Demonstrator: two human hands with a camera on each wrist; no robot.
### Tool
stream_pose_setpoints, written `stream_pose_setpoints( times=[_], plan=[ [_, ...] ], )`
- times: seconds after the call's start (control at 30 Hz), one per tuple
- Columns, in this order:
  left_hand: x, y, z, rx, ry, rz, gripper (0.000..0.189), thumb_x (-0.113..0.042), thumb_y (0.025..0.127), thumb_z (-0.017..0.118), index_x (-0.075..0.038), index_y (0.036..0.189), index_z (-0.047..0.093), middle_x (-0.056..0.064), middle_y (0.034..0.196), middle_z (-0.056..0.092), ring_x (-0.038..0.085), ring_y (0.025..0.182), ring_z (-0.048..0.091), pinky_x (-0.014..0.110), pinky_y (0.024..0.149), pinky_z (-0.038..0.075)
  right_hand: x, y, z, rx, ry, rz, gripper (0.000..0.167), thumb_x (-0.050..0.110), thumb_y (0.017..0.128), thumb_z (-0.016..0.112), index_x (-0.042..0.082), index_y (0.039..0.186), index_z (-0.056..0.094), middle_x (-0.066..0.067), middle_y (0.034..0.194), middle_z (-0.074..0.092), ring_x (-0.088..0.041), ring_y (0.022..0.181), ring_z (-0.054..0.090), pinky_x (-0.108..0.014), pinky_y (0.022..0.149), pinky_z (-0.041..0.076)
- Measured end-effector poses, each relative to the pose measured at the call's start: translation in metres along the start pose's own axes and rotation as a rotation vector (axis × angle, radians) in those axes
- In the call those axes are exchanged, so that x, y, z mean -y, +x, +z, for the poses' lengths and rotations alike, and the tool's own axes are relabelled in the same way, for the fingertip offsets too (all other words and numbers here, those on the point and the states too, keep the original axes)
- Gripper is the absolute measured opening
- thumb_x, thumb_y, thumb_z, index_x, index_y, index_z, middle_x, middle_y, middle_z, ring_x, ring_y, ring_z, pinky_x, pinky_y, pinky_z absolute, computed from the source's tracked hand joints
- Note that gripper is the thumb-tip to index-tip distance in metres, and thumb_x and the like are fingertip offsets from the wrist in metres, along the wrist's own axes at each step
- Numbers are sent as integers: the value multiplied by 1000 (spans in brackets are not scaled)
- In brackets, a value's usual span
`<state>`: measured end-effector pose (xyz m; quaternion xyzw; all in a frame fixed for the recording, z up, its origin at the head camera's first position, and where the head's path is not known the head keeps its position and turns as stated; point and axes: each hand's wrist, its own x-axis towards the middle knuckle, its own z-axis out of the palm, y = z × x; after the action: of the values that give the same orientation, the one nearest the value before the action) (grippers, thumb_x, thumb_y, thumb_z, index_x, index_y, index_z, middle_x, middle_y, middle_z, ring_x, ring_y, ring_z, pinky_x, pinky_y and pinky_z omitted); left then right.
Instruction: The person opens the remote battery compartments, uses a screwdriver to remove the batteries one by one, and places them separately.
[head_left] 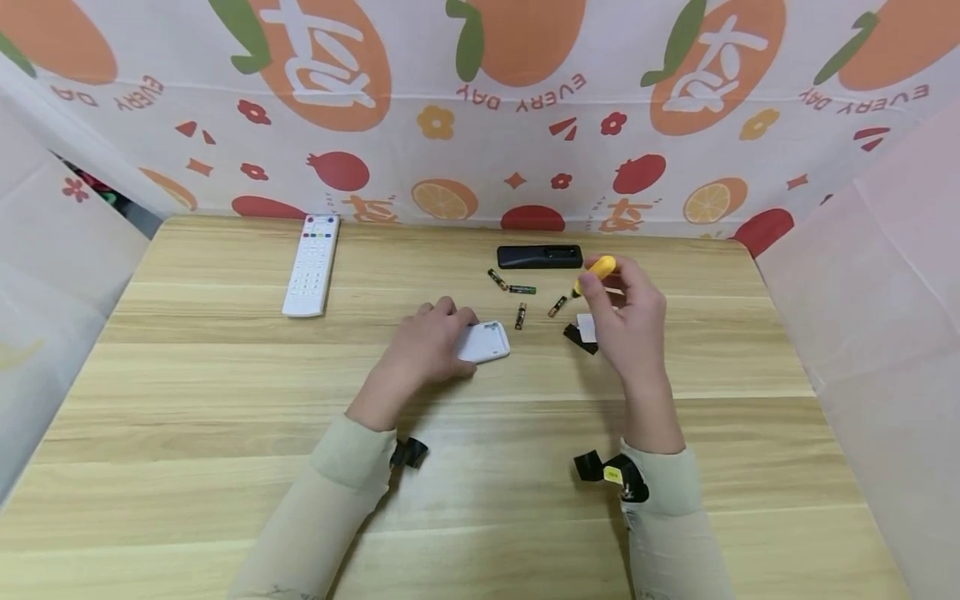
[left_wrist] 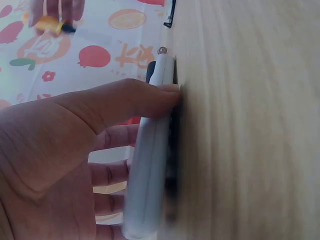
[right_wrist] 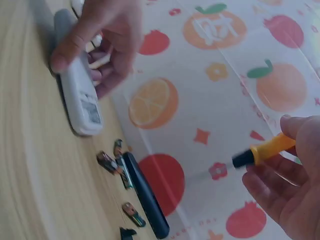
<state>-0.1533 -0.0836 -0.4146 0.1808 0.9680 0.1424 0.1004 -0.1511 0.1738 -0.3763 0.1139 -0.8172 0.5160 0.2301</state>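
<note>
My left hand [head_left: 435, 342] grips a white remote control [head_left: 483, 342] low over the table, thumb along one long side and fingers along the other. A recess shows near its exposed end, and much of its body is hidden under the hand. In the right wrist view the remote [right_wrist: 80, 95] lies lengthwise in that grip. Farther right, my right hand [head_left: 630, 312] pinches a screwdriver [head_left: 597, 272] by its yellow handle. Its shaft blurs in the right wrist view, where the yellow-and-black handle [right_wrist: 270, 150] points left, apart from the remote.
Several small batteries [head_left: 521, 316] lie scattered between the hands. Behind them is a black remote [head_left: 538, 257]. A black piece [head_left: 581, 340] and a white piece [head_left: 587, 327] lie below the right hand. Another white remote [head_left: 311, 267] lies at the left back, near the patterned cloth [head_left: 480, 150].
</note>
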Motion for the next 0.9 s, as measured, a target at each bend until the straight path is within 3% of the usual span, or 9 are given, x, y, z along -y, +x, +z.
stream_pose_setpoints(
  times=[0.2,0.37,0.5,0.63,0.77,0.9],
  plan=[
    [8,6,-8,-26,30,28,74,-31,73,84,-11,137,53,16,127,58,34,109,56,50,84,51,8,1,-11,-46,-25,89,28,16,97,65,-2,119,67,-15,102,64,-17,84,64,-14,66,51],
    [16,24,-25,-76,116,88,82,-17,74,84,-16,144,43,17,130,54,41,115,52,56,82,53,24,3,-18,-56,17,159,40,14,97,65,-2,132,54,-11,93,60,-20,75,64,-14,63,51],
    [26,48,-31,-116,194,146,77,-3,77,77,-27,142,46,16,125,52,42,115,46,66,92,45,12,3,-20,-75,105,215,41,12,96,66,3,132,49,-5,93,60,-17,71,65,-18,65,54],
    [36,77,-38,-136,214,156,68,8,82,68,-31,137,55,18,129,50,47,125,40,80,100,26,-6,4,-22,-56,149,243,39,11,96,65,3,132,51,-7,94,61,-21,71,66,-22,64,56],
    [48,97,-44,-131,209,127,59,7,87,65,-30,132,59,20,134,47,48,133,33,85,97,17,-32,1,-26,5,78,271,38,16,96,66,9,133,57,-7,97,61,-21,73,64,-19,60,52],
    [57,107,-45,-80,205,90,54,8,90,61,-29,129,61,21,135,44,47,135,29,86,97,13,-51,0,-36,90,-59,281,36,25,97,66,13,130,62,-8,98,61,-19,76,57,-18,60,48]
  ],
)
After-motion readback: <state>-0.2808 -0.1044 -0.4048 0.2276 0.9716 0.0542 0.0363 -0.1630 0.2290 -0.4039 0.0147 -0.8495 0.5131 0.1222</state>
